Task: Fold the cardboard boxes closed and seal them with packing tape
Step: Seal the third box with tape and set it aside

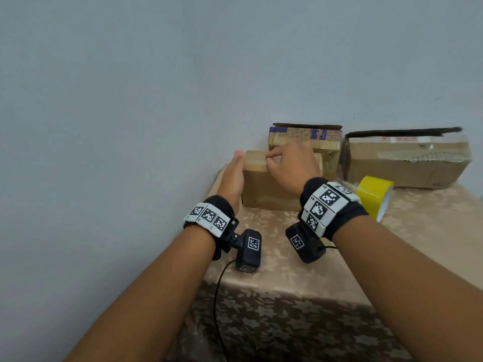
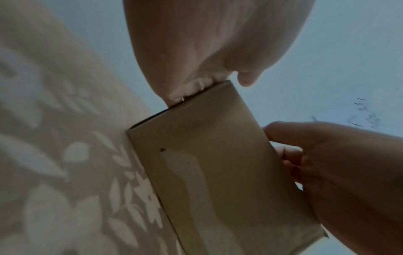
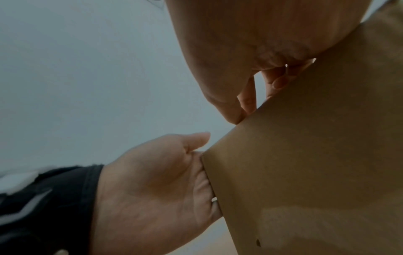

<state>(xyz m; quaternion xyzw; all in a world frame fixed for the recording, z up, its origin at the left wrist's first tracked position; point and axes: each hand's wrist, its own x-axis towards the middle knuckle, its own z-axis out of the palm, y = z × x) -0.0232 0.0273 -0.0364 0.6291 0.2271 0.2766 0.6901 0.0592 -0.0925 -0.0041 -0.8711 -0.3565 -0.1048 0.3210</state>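
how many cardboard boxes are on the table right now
3. The small box is in front, between both hands. The blue-labelled box stands right behind it against the wall. The long box lies to the right, behind the yellow tape roll. More could be out of view.

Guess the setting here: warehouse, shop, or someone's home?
Probably a home, a room corner used for packing. A table with a floral beige cloth stands against plain painted walls; on it sit only three reused cardboard boxes and one yellow tape roll. No shelving or packing equipment is visible.

Both hands at a brown cardboard box [image 3: 316, 163]: left hand [image 3: 157, 186] flat against its side, right hand [image 3: 250, 60] at its top edge.
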